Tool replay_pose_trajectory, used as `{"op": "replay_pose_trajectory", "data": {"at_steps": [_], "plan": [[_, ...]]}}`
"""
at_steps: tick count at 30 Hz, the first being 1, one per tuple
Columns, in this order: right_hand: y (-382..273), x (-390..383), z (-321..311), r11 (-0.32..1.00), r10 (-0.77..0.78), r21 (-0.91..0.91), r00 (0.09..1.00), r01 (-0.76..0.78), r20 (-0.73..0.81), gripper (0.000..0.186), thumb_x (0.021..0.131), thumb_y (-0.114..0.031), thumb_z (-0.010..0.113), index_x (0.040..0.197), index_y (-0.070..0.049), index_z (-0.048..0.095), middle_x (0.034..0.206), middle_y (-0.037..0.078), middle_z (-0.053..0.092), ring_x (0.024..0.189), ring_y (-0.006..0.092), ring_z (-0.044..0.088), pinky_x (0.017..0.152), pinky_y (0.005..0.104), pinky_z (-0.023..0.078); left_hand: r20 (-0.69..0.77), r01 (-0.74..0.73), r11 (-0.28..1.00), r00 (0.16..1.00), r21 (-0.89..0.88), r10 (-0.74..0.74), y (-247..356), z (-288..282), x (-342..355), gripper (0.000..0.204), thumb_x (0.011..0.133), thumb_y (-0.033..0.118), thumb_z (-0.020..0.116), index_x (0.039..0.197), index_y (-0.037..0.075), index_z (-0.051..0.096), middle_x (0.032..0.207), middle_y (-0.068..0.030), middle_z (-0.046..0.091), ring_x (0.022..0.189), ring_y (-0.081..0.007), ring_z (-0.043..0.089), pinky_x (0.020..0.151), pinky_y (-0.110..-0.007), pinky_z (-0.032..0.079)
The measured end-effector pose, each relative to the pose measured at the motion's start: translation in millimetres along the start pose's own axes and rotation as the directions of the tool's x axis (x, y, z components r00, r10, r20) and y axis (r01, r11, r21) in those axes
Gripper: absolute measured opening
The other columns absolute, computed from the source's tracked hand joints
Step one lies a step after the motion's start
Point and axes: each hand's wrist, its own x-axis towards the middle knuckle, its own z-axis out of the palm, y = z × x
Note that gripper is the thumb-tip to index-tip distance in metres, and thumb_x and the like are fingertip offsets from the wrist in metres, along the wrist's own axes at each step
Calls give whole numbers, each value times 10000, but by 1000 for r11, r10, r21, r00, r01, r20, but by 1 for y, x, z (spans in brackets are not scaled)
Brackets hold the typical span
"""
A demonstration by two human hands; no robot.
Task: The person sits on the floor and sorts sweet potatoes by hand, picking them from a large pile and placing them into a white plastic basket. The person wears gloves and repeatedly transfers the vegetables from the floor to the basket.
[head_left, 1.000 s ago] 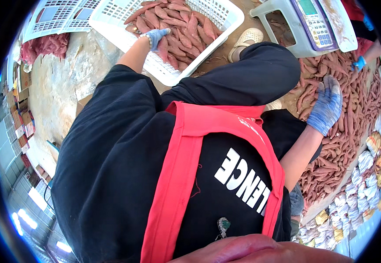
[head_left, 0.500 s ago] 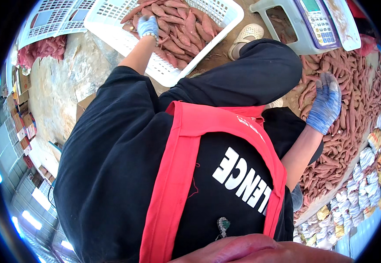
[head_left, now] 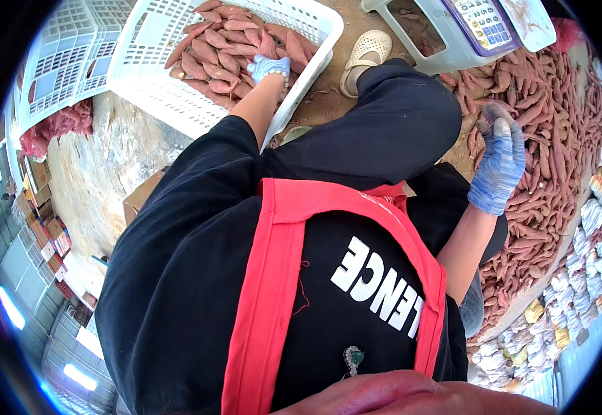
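My left hand [head_left: 270, 67], in a blue-and-white knit glove, reaches into a white plastic crate [head_left: 318, 66] of reddish sweet potatoes [head_left: 218, 55]. Its fingers are bent round the lower end of one sweet potato [head_left: 267, 44], which tilts up from the layer. On my right, my other gloved hand, my right hand [head_left: 502, 162], is over a big loose heap of sweet potatoes [head_left: 546, 152]. Its soiled fingertips curl in towards the thumb. Whatever lies between them I cannot make out.
Beyond my knee stands a white stool [head_left: 432, 59] bearing a digital scale [head_left: 481, 24]. A cream clog [head_left: 370, 52] is beside the crate. More white crates [head_left: 59, 76] and a red mesh sack [head_left: 59, 128] are at the left. Bundled sacks [head_left: 578, 277] line the right side.
My left hand has moved right and nearer within the crate, to its near right side. My right hand's fingers have gone from stretched out to curled. The view has shifted a little.
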Motion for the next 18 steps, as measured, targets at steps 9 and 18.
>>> {"op": "replay_pose_trajectory", "data": {"at_steps": [9,18], "plan": [[2,-7,-6,977,16,-214,1000,-15,7,209,835,-105,524,1001,5,591,927,50,607,784,91,529,730,213,411,437,-88,961,899,263,-37,8,-22,59,381,730,383,567,898,47,627,920,-134,613,863,-210,600,687,-325,486],[3,-4,-4,978,-63,-192,990,86,123,205,831,-96,525,994,5,597,925,49,608,848,95,526,781,221,407,316,-430,823,775,-372,547,-28,43,152,382,749,287,632,1028,61,502,968,-109,555,831,-261,534,685,-350,477]]}}
